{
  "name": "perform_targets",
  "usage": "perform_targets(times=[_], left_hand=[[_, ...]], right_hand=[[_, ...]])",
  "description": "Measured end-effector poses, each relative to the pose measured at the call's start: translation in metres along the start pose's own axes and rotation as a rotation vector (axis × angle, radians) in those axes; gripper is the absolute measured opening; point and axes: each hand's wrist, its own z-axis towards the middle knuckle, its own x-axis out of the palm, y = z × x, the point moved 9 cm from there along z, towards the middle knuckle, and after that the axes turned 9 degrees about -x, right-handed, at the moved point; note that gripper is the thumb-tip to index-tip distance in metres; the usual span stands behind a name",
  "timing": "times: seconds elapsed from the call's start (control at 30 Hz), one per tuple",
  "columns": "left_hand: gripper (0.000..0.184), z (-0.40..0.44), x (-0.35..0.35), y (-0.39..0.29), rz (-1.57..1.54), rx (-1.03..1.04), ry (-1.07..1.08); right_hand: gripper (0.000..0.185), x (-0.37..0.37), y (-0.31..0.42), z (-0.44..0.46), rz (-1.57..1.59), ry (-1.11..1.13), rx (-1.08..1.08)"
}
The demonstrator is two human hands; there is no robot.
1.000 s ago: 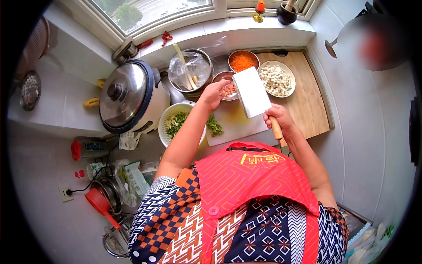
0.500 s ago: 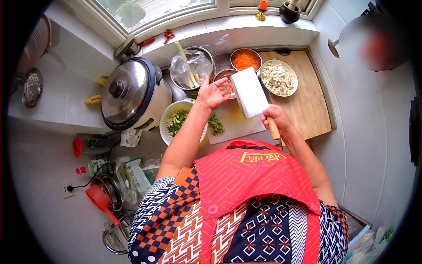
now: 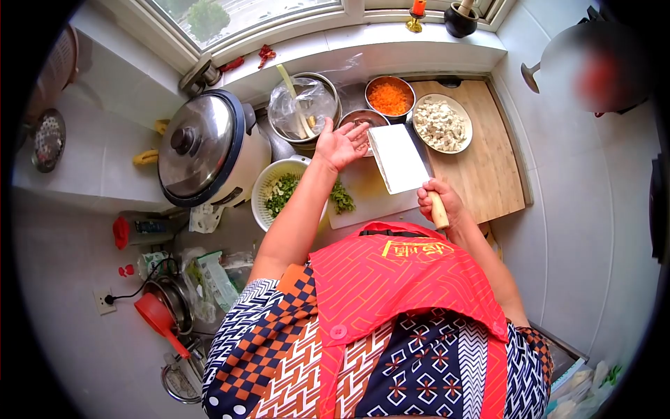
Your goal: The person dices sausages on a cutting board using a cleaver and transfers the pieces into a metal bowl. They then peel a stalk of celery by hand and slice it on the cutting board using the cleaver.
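My right hand grips the wooden handle of a cleaver, its broad blade lying over the white cutting board. Palm up and fingers spread, my left hand is empty beside the blade's left edge. It partly hides a metal bowl of pink chopped pieces. Behind that bowl sits another with chopped orange pieces. A plate of pale diced pieces rests on the wooden board. Chopped greens lie at the cutting board's left edge.
A white colander with greens stands left of the cutting board. Behind it are a pot with a plastic bag and a large cooker. The windowsill bounds the back; a tiled wall rises at the right.
My left hand has turned palm up and opened away from the bowl of pink pieces. The cleaver has come slightly down and back toward me, in my right hand.
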Motion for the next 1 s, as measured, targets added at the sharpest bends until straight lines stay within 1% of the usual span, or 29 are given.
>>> perform_targets(times=[0.07, 0.13, 0.17, 0.27, 0.3, 0.47, 0.57, 0.6, 0.63, 0.73, 0.77, 0.83, 0.9, 1.0], left_hand=[[0.086, 0.0, 0.001, -0.005, 0.13, 0.055, -0.027], [0.085, 0.0, 0.002, -0.008, 0.32, 0.1, -0.089], [0.082, 0.0, -0.004, -0.011, 0.456, 0.119, -0.207], [0.078, 0.004, -0.006, -0.011, 0.689, 0.161, -0.288], [0.077, -0.003, 0.001, -0.007, 0.715, 0.149, -0.304], [0.077, -0.002, 0.0, -0.005, 0.71, 0.141, -0.296], [0.076, -0.012, 0.001, -0.011, 0.706, 0.178, -0.307], [0.076, -0.016, 0.001, -0.012, 0.703, 0.189, -0.311], [0.071, -0.02, -0.001, -0.014, 0.738, 0.203, -0.368], [0.06, -0.026, 0.005, -0.015, 0.91, 0.312, -0.343], [0.048, -0.022, 0.0, -0.014, 0.853, 0.324, -0.318], [0.045, -0.021, -0.007, 0.003, 0.769, 0.277, -0.286], [0.04, -0.021, -0.01, 0.029, 0.711, 0.205, -0.239], [0.037, -0.028, -0.007, 0.067, 0.757, 0.186, -0.247]], right_hand=[[0.011, -0.005, -0.001, -0.003, -0.013, 0.0, -0.008], [0.01, -0.001, 0.006, -0.009, -0.094, -0.029, -0.08], [0.01, 0.001, 0.009, -0.012, -0.134, -0.043, -0.114], [0.009, 0.007, 0.016, -0.01, -0.155, -0.031, -0.135], [0.009, 0.007, 0.017, -0.007, -0.184, -0.03, -0.148], [0.008, 0.002, 0.02, 0.011, -0.338, -0.02, -0.182], [0.009, -0.014, 0.022, 0.015, -0.431, -0.102, -0.232], [0.009, -0.016, 0.022, 0.014, -0.438, -0.096, -0.24], [0.009, -0.019, 0.022, 0.011, -0.445, -0.092, -0.246], [0.009, -0.024, 0.022, 0.0, -0.554, -0.09, -0.27], [0.009, -0.025, 0.022, -0.006, -0.61, -0.085, -0.266], [0.009, -0.03, 0.02, -0.016, -0.692, -0.072, -0.242], [0.009, -0.033, 0.014, -0.025, -0.684, -0.068, -0.22], [0.009, -0.047, 0.003, -0.034, -0.608, -0.093, -0.194]])
